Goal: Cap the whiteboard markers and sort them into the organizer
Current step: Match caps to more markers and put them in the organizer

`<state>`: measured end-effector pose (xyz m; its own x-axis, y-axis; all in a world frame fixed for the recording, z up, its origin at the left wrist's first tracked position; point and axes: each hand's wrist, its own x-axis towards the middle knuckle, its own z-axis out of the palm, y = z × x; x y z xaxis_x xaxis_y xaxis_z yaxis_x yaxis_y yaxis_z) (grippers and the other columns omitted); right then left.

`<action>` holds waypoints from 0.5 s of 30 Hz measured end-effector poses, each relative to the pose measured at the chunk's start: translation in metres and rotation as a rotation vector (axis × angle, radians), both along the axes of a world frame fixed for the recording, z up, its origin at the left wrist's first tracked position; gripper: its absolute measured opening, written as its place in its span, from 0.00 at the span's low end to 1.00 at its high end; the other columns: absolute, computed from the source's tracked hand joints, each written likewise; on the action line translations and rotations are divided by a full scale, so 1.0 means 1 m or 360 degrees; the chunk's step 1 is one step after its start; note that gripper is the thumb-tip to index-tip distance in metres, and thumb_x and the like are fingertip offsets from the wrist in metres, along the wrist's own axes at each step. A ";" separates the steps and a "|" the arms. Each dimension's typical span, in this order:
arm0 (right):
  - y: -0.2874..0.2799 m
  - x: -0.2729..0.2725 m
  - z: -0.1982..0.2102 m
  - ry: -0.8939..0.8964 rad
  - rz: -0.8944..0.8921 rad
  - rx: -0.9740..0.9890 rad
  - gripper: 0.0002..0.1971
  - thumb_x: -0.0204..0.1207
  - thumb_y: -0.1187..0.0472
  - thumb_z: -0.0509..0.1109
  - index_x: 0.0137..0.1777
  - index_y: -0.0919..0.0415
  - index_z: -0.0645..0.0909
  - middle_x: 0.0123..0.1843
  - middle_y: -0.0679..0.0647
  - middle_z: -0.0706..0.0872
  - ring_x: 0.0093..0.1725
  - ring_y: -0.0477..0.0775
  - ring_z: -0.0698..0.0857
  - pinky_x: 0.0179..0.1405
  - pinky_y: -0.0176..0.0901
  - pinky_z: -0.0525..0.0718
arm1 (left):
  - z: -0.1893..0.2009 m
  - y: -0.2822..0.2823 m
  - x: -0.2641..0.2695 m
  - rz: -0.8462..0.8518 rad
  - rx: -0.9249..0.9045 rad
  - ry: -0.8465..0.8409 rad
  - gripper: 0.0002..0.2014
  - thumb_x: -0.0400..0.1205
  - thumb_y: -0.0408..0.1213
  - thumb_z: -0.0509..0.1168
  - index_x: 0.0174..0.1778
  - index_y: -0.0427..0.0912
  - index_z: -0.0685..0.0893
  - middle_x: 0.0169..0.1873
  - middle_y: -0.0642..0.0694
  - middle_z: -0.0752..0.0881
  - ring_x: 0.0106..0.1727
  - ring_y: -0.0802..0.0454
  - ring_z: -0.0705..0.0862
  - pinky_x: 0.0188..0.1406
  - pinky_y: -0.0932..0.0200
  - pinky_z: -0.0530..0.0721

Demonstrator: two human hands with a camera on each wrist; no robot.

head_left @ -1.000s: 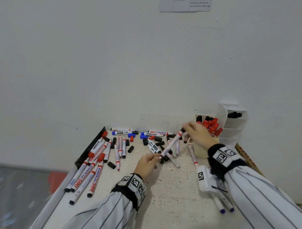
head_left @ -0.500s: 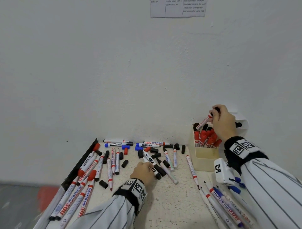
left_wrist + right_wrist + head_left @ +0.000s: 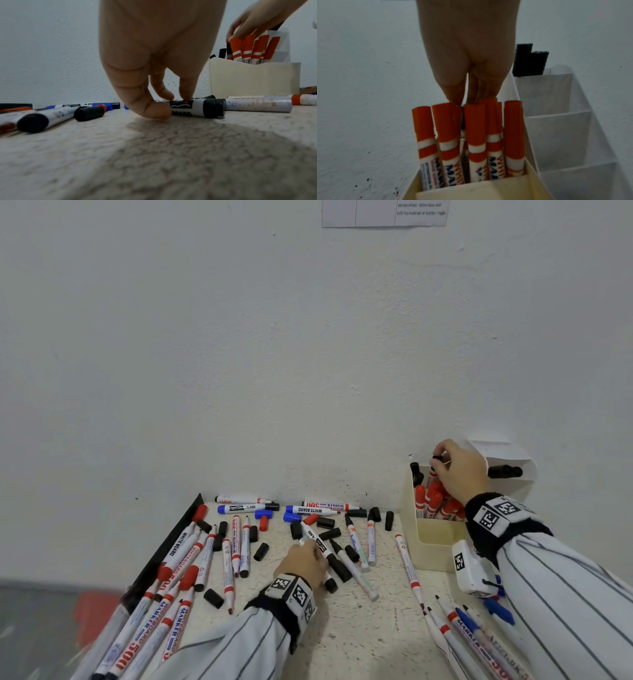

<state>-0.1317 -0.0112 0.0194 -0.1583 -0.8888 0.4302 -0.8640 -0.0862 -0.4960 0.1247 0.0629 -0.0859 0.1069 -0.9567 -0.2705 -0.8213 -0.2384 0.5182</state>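
My right hand (image 3: 440,460) hovers over the cream bin (image 3: 435,537) of the organizer and pinches the black-capped top of a thin marker (image 3: 432,472), held upright among several red-capped markers (image 3: 435,501). In the right wrist view the fingers (image 3: 453,97) point down onto the red caps (image 3: 476,121); the held marker is mostly hidden. My left hand (image 3: 317,549) rests on the table and pinches a black whiteboard marker (image 3: 325,553) lying flat. In the left wrist view my thumb and fingers (image 3: 154,111) grip that black marker (image 3: 197,109).
White tiered compartments (image 3: 507,487) behind the bin hold black markers (image 3: 505,471). Loose markers and black, red and blue caps (image 3: 329,522) litter the table. A black tray edge (image 3: 164,546) runs along the left. More markers (image 3: 462,631) lie at lower right.
My right hand carried the thin marker from mid-table up to the bin and lowered it among the red ones. My left hand let go of it and settled onto the black marker.
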 end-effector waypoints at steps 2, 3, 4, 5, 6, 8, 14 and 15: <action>-0.001 -0.001 -0.003 0.0061 0.0019 0.0218 0.06 0.80 0.65 0.64 0.51 0.65 0.80 0.41 0.57 0.83 0.45 0.58 0.80 0.45 0.39 0.72 | 0.000 -0.001 0.000 0.0070 0.0004 0.0041 0.13 0.82 0.44 0.62 0.60 0.43 0.76 0.59 0.43 0.78 0.54 0.51 0.80 0.54 0.60 0.78; -0.002 -0.002 -0.005 0.0080 0.0023 0.0310 0.08 0.80 0.64 0.63 0.51 0.67 0.82 0.45 0.61 0.85 0.47 0.59 0.81 0.46 0.41 0.74 | 0.000 -0.002 0.000 0.0105 0.0004 0.0078 0.14 0.82 0.43 0.63 0.60 0.42 0.76 0.58 0.43 0.78 0.53 0.52 0.79 0.52 0.61 0.78; -0.003 -0.002 -0.006 0.0092 0.0023 0.0363 0.09 0.80 0.64 0.62 0.50 0.68 0.83 0.48 0.63 0.86 0.47 0.58 0.80 0.46 0.41 0.74 | 0.000 -0.003 0.001 0.0138 -0.0003 0.0125 0.14 0.81 0.42 0.64 0.60 0.41 0.76 0.58 0.44 0.79 0.52 0.53 0.79 0.50 0.62 0.77; -0.004 -0.002 -0.007 0.0103 0.0023 0.0395 0.10 0.81 0.64 0.61 0.50 0.68 0.83 0.50 0.63 0.86 0.46 0.56 0.79 0.46 0.40 0.73 | 0.000 -0.003 0.001 0.0165 -0.0013 0.0174 0.13 0.81 0.40 0.65 0.60 0.41 0.77 0.56 0.44 0.80 0.50 0.53 0.79 0.49 0.63 0.77; -0.004 -0.001 -0.007 0.0113 0.0028 0.0415 0.11 0.81 0.64 0.60 0.51 0.67 0.83 0.50 0.63 0.86 0.45 0.54 0.78 0.46 0.40 0.72 | 0.000 -0.003 0.001 0.0190 -0.0023 0.0224 0.11 0.80 0.37 0.65 0.57 0.42 0.77 0.54 0.45 0.80 0.48 0.54 0.78 0.48 0.63 0.78; -0.004 0.001 -0.007 0.0135 0.0039 0.0438 0.10 0.80 0.65 0.60 0.51 0.67 0.83 0.51 0.63 0.86 0.46 0.54 0.77 0.46 0.40 0.73 | 0.001 -0.003 0.002 0.0224 -0.0044 0.0301 0.06 0.80 0.35 0.65 0.52 0.45 0.78 0.52 0.47 0.80 0.46 0.55 0.78 0.47 0.64 0.79; -0.002 0.007 -0.004 0.0191 0.0001 0.0468 0.09 0.78 0.66 0.61 0.49 0.67 0.83 0.51 0.64 0.85 0.46 0.55 0.75 0.47 0.42 0.74 | 0.005 0.003 0.004 0.0253 -0.0027 0.0301 0.06 0.80 0.38 0.65 0.51 0.47 0.80 0.50 0.49 0.80 0.48 0.55 0.78 0.51 0.63 0.80; -0.002 0.008 -0.002 0.0206 0.0003 0.0486 0.09 0.78 0.66 0.61 0.50 0.67 0.83 0.51 0.63 0.85 0.46 0.55 0.75 0.47 0.41 0.73 | 0.006 0.004 0.004 0.0253 -0.0003 0.0286 0.06 0.79 0.38 0.67 0.50 0.48 0.79 0.48 0.50 0.78 0.47 0.55 0.78 0.49 0.63 0.80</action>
<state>-0.1234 -0.0129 0.0171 -0.1182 -0.9800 0.1604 -0.9216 0.0481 -0.3851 0.1292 0.0672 -0.0798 0.2064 -0.9323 -0.2969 -0.6680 -0.3560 0.6535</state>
